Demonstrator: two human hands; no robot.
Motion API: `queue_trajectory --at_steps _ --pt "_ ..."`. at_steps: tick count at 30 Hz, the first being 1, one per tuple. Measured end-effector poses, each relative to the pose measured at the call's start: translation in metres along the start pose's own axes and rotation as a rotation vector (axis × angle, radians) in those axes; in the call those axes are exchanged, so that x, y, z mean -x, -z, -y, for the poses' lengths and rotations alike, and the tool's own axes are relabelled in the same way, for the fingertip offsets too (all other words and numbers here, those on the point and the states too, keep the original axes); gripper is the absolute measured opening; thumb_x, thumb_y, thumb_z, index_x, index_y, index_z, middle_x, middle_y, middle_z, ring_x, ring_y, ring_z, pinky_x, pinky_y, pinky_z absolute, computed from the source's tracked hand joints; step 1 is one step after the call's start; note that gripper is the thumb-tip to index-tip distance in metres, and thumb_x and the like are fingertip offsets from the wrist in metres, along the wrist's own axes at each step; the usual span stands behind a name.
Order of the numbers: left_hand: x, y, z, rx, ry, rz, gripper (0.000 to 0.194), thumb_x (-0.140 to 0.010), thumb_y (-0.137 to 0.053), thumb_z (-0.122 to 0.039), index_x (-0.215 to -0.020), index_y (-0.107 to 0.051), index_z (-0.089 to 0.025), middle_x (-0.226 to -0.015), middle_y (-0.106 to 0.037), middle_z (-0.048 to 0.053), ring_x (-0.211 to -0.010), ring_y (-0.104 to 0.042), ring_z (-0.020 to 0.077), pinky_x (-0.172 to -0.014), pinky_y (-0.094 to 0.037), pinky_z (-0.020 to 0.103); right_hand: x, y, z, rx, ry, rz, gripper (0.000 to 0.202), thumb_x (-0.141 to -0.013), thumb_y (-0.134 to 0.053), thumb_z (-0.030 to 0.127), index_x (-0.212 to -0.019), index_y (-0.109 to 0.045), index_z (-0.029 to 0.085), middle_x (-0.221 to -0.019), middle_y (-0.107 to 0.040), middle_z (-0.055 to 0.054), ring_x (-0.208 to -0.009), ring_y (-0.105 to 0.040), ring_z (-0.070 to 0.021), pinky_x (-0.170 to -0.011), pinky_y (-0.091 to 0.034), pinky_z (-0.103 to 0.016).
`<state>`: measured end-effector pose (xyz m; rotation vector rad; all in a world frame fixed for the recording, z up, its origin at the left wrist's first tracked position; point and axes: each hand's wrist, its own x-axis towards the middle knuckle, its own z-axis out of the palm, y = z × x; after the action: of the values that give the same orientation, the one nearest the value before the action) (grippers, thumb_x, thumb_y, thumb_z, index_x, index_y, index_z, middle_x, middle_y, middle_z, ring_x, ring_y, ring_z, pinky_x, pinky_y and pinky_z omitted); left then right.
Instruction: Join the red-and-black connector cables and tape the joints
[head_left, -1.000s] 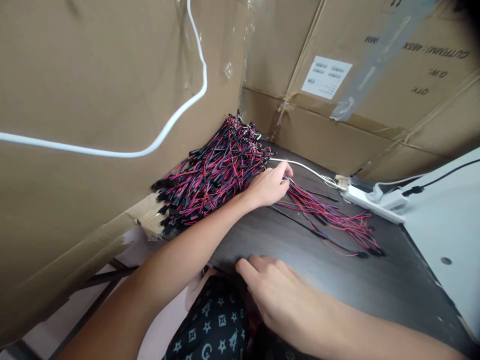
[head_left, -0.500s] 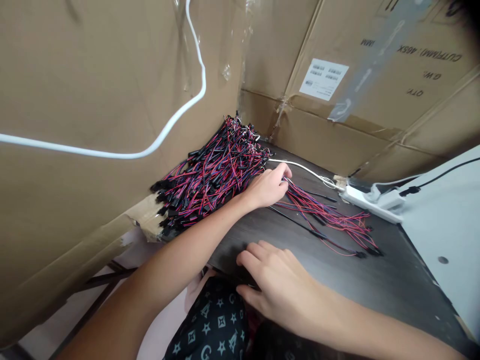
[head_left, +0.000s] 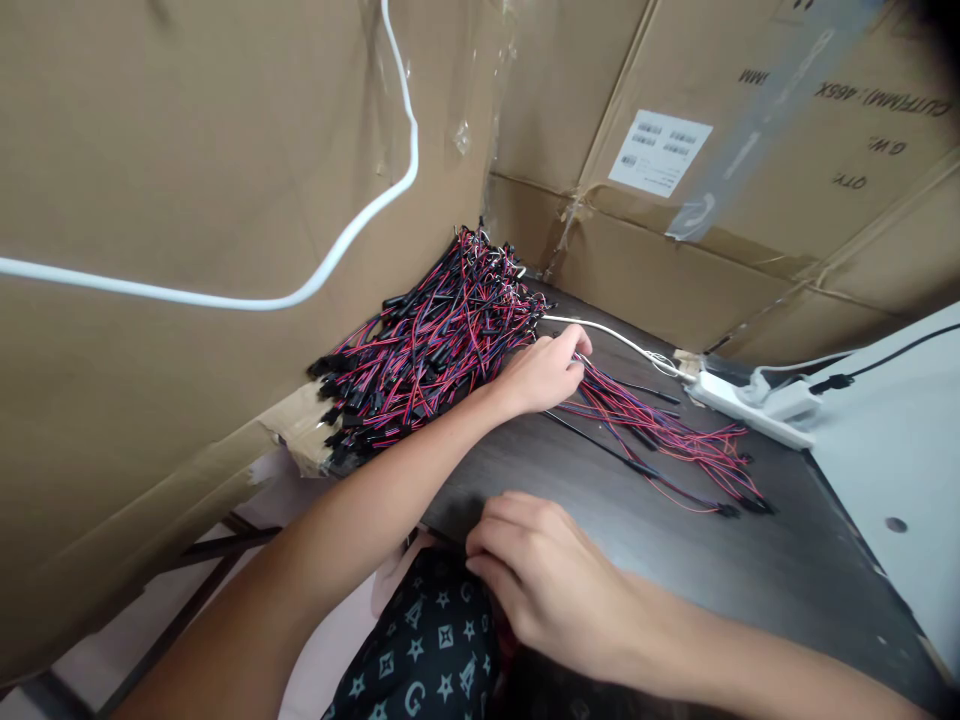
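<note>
Left cardboard panel: rises as a wall along the left of the worktop, with a torn lower edge.
White cable: bends across the front of that panel, well above the worktop.
Wire heap: lies piled in the corner between the panels, red, blue and black strands tangled, with black connectors mostly toward the lower left and pale ends toward the upper right.
Patterned cloth: hangs below the front edge, dark with stars and letters.
Right hand: bent at the fingers near the front edge, apart from the wires; cannot tell whether anything is pinched inside.
Left hand: reaches across in front of the heap, fingers curled over the near end of the wire bundle; cannot tell how firmly gripped.
Wire bundle: fans out rightward on the worktop, ending in black connectors; overlapped at its left end by the fingers.
White cord: runs behind the bundle to the power strip.
Right cardboard panel: closes off the back, printed, taped and labelled.
Power strip: sits beyond the bundle with a plug inserted, beside the white panel.
</note>
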<state>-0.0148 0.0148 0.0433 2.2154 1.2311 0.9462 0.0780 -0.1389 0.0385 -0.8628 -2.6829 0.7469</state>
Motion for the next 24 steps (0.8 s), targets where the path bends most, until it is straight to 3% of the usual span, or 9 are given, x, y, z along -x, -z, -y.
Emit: queue_trajectory --at_steps 5,9,12,16,24 --pt "0.000 -0.001 0.001 -0.016 -0.013 0.000 0.024 -0.082 -0.045 -0.015 -0.103 -0.055 -0.020 -0.062 -0.051 -0.001 -0.054 -0.041 0.0120 -0.057 -0.029 0.028 -0.005 -0.001 -0.008 -0.020 0.015 -0.028 0.016 -0.088 -0.050 0.015 -0.081 -0.065 0.016 -0.098 -0.057 -0.006 -0.089 -0.050 -0.0160 -0.073 -0.043 -0.026" --pt "-0.001 -0.003 0.002 -0.050 -0.028 0.006 0.024 -0.082 -0.044 -0.016 -0.102 -0.056 -0.020 -0.066 -0.054 0.001 -0.060 -0.045 0.0139 -0.061 -0.031 0.029 -0.006 -0.003 -0.013 -0.098 0.083 0.013 0.023 -0.089 -0.045 0.008 -0.089 -0.067 0.015 -0.086 -0.058 -0.005 -0.078 -0.051 -0.0132 -0.070 -0.043 -0.025" --pt "-0.001 -0.003 0.002 -0.069 -0.038 0.019 0.025 -0.081 -0.043 -0.015 -0.100 -0.058 -0.020 -0.068 -0.056 0.002 -0.066 -0.049 0.0159 -0.065 -0.033 0.030 -0.006 -0.003 -0.014 -0.103 0.073 0.043 0.029 -0.090 -0.043 0.008 -0.103 -0.067 0.017 -0.088 -0.060 -0.006 -0.079 -0.054 -0.0138 -0.071 -0.044 -0.025" --pt "-0.001 -0.004 0.003 -0.055 -0.042 0.026 0.024 -0.080 -0.044 -0.015 -0.099 -0.059 -0.020 -0.065 -0.055 0.002 -0.064 -0.048 0.0158 -0.063 -0.032 0.031 -0.006 -0.003 -0.011 -0.102 -0.006 0.029 0.038 -0.089 -0.046 0.011 -0.125 -0.056 0.017 -0.104 -0.061 -0.009 -0.098 -0.056 -0.0185 -0.085 -0.046 -0.032" --pt "-0.001 -0.004 0.004 -0.039 -0.057 0.031 0.023 -0.080 -0.044 -0.016 -0.098 -0.059 -0.020 -0.062 -0.053 0.001 -0.059 -0.045 0.0142 -0.060 -0.029 0.030 -0.008 -0.006 -0.009 -0.066 -0.039 0.025 0.030 -0.086 -0.050 0.010 -0.115 -0.054 0.015 -0.099 -0.061 -0.007 -0.090 -0.056 -0.0166 -0.080 -0.046 -0.030"
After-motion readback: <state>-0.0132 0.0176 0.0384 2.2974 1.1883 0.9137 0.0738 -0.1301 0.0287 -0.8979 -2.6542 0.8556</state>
